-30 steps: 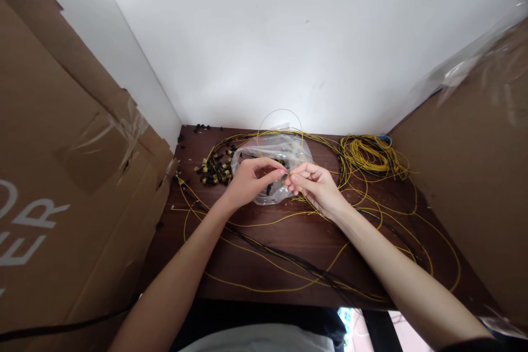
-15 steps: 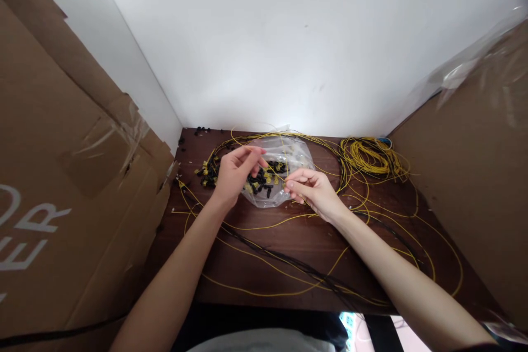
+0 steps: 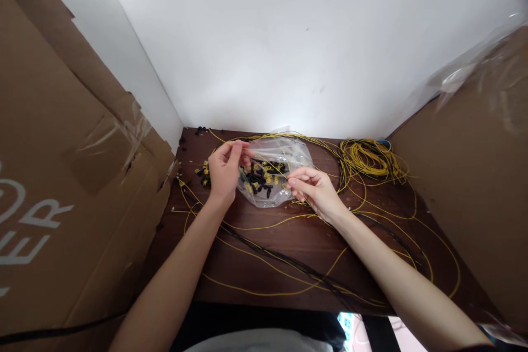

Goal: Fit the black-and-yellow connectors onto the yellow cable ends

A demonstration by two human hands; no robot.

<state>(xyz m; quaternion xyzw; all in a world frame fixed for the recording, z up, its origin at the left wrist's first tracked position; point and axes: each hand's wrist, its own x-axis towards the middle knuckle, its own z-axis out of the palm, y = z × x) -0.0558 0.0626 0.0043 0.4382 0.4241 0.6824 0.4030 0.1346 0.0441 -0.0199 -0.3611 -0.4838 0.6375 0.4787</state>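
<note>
A thin yellow wire (image 3: 268,163) runs between my two hands above a clear plastic bag (image 3: 303,151). My left hand (image 3: 226,168) pinches it between thumb and fingers. My right hand (image 3: 311,187) is closed on the same wire, at the bag's right side. Below the wire, the bag holds small black and yellow connector-like parts (image 3: 259,179). More of these black and yellow parts (image 3: 203,173) lie just left of my left hand, partly hidden by it.
A coil of yellow wire (image 3: 369,158) lies at the back right of the dark wooden table (image 3: 264,264). Loose yellow wires and a black cable bundle (image 3: 289,261) cross the front. Cardboard (image 3: 78,137) stands at left, more cardboard (image 3: 474,176) at right, a white wall (image 3: 280,49) behind.
My left hand has moved left and slightly up, away from my right hand, so a longer stretch of wire shows between them. My right hand has stayed nearly in place.
</note>
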